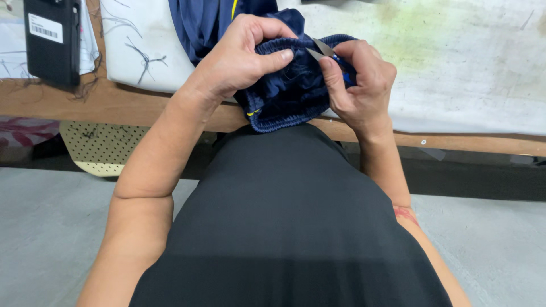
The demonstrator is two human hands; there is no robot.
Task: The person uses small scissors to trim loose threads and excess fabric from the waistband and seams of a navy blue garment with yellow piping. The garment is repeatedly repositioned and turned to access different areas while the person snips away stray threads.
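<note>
Trimming looks mid-way: the left hand pinches the navy shorts' waistband while, at three o'clock, the right hand grips open snips, loose threads littering the desk.

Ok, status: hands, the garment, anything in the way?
Left hand gripping navy garment's elastic waistband. Right hand holding thread snips, blades at the waistband. Nothing blocking.

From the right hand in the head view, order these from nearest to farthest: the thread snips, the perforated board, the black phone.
1. Thread snips: held in the right hand itself.
2. Perforated board: lower left, under the table edge.
3. Black phone: far upper left, on the table.
</note>
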